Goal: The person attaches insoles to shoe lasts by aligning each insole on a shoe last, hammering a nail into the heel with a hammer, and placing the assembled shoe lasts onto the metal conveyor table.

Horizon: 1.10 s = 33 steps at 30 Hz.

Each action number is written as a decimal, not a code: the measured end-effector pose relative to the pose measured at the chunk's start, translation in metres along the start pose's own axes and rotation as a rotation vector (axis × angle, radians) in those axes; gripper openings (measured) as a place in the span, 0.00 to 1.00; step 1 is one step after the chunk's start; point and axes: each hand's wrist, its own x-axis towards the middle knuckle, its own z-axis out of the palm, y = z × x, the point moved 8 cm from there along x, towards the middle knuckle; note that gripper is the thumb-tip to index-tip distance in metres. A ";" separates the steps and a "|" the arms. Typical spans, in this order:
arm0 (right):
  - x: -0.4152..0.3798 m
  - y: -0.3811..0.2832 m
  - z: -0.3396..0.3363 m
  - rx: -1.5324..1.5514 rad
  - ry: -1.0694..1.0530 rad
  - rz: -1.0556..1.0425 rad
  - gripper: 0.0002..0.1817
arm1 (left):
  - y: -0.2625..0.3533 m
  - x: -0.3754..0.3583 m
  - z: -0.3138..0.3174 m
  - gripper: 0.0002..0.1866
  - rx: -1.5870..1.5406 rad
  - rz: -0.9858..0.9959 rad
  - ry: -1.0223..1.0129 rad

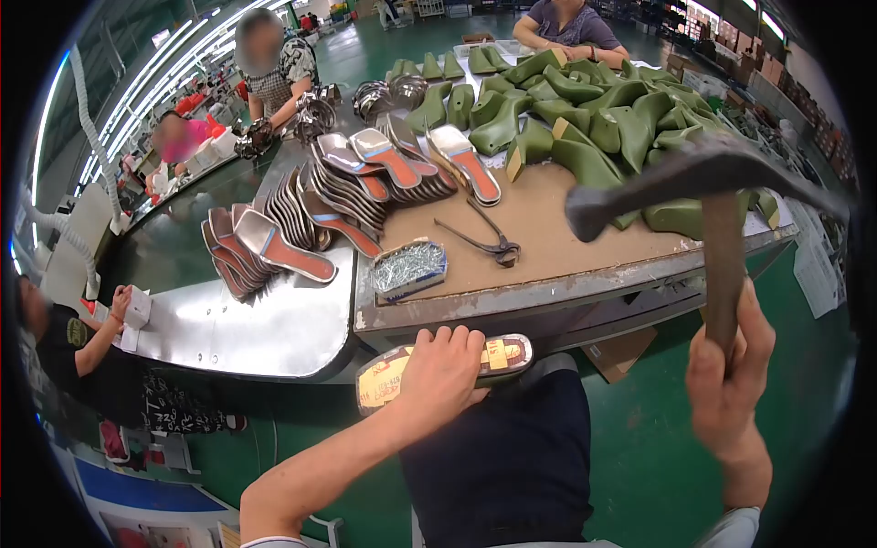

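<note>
Presently, we note the left hand (445,367) clasped over a labelled shoe form (384,379) above the lap (498,457), near the worktable (548,224); the right hand (731,374) wraps a hammer (723,265) by its handle, head uppermost. Pincers (499,248) lie beside a tack box (416,291).

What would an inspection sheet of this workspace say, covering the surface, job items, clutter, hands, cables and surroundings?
Surface: brown-topped bench, its front edge scuffed; a shiny metal counter adjoins at left.
Job's things: hammer; sole-shaped piece with yellow labels, held over the lap.
Clutter: pincers, box of small metal pieces, stacked sole pieces, heaped green shoe lasts.
Hands: left hand grips the sole-shaped piece; right hand grips the hammer's handle, its head up.
Cables: thin pale line on the floor, possibly a cable; ribbed hose at far left.
Surroundings: green floor; person across the bench, others at left.
</note>
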 end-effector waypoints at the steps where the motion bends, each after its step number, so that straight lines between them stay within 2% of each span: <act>1: -0.011 0.004 0.006 0.050 0.020 0.050 0.35 | -0.002 0.000 0.000 0.34 0.003 -0.009 0.002; 3: -0.035 0.010 0.063 -0.016 -0.494 0.120 0.35 | 0.001 0.001 0.001 0.34 0.006 -0.008 0.001; 5: -0.015 0.009 0.051 -0.019 -0.426 0.081 0.36 | 0.003 0.005 -0.005 0.34 0.016 0.016 0.032; 6: -0.007 0.006 0.037 -0.016 -0.249 0.011 0.36 | 0.002 0.001 -0.002 0.34 0.008 0.008 0.029; 9: -0.019 0.005 0.031 0.050 -0.054 -0.002 0.35 | -0.001 0.002 0.002 0.33 0.011 -0.004 -0.013; 11: -0.032 0.006 0.054 -0.032 -0.376 0.034 0.35 | -0.002 0.004 0.002 0.33 0.020 -0.021 -0.014; 12: -0.036 0.011 0.061 -0.035 -0.424 0.065 0.36 | 0.000 0.003 0.004 0.33 0.022 -0.017 -0.026; 15: -0.038 0.011 0.042 0.092 -0.110 0.028 0.39 | -0.002 0.004 0.005 0.33 0.000 -0.010 -0.012; 17: -0.038 0.019 0.050 -0.048 -0.266 0.101 0.34 | 0.000 0.005 0.004 0.34 -0.049 -0.006 -0.044; 19: -0.035 0.055 0.074 -0.240 -0.343 0.098 0.29 | -0.001 0.010 0.003 0.34 -0.088 -0.020 -0.024; 21: -0.028 0.108 0.092 -0.333 -0.273 0.205 0.29 | -0.003 0.012 0.006 0.41 -0.193 -0.019 -0.065; 22: -0.022 0.130 0.097 -0.383 -0.198 0.161 0.29 | -0.002 0.010 0.002 0.44 -0.230 0.016 -0.051; 23: -0.019 0.154 0.105 -0.431 -0.162 0.161 0.30 | -0.005 0.007 -0.003 0.44 -0.188 0.033 0.024; 24: -0.015 0.172 0.112 -0.536 -0.162 0.154 0.30 | -0.011 0.004 -0.019 0.44 -0.240 0.027 0.001; 25: -0.010 0.182 0.115 -0.529 -0.135 0.141 0.29 | -0.021 -0.002 -0.040 0.42 -0.346 -0.043 -0.052; 27: -0.008 0.199 0.115 -0.538 -0.106 0.158 0.28 | -0.063 -0.031 -0.090 0.40 -0.622 -0.259 0.008; 29: -0.013 0.196 0.104 -0.528 0.000 0.115 0.26 | -0.127 -0.080 -0.122 0.41 -0.880 -0.451 0.353; 30: -0.018 0.195 0.101 -0.484 0.014 0.145 0.25 | -0.160 -0.109 -0.139 0.41 -0.994 -0.485 0.554; 31: -0.024 0.192 0.100 -0.437 0.027 0.180 0.24 | -0.204 -0.148 -0.145 0.38 -0.957 -0.579 0.776; 32: -0.030 0.189 0.101 -0.388 0.040 0.216 0.24 | -0.226 -0.176 -0.157 0.36 -1.070 -0.638 0.981; 33: -0.035 0.184 0.104 -0.327 0.023 0.247 0.24 | -0.258 -0.209 -0.162 0.33 -0.989 -0.638 1.155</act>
